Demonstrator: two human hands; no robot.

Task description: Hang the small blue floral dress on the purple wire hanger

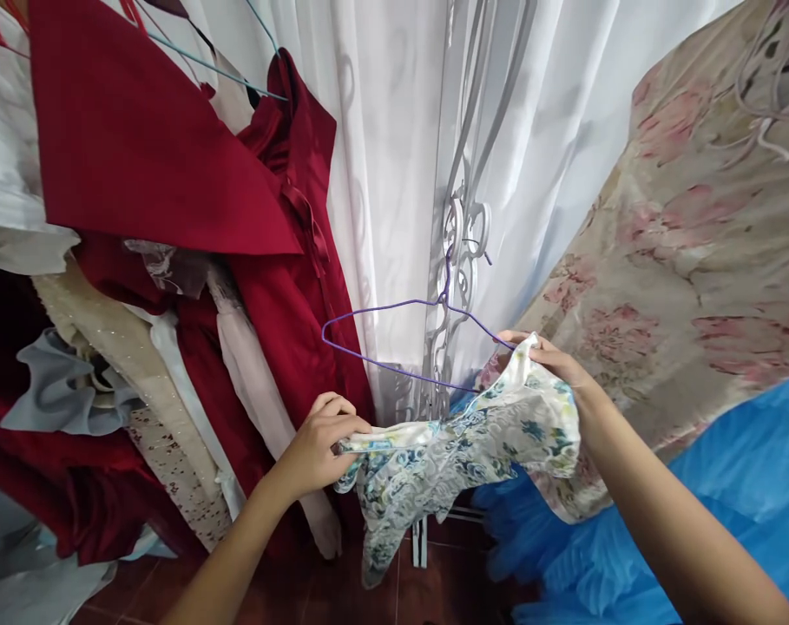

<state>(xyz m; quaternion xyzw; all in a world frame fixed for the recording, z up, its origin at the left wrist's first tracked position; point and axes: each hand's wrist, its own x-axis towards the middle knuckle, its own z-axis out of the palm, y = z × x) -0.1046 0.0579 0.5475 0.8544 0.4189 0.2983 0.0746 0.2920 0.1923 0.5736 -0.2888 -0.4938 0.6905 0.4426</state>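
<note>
Before white curtains (394,174), both hands (325,441) (560,363) grasp a floral garment (433,473), one end touching a purple hanger (443,298).

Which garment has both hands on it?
The white lacy garment with blue-green flowers: it alone spans from left hand to right hand, unlike the dark red garments, pink-flowered garment or blue garment.

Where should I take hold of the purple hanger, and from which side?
I'd grip the purple hanger by its rounded left end, coming from the left: that end juts out bare, while the floral garment covers the right end, where the right hand holds fabric. The left hand is nearest, but would first have to release the garment.
</note>
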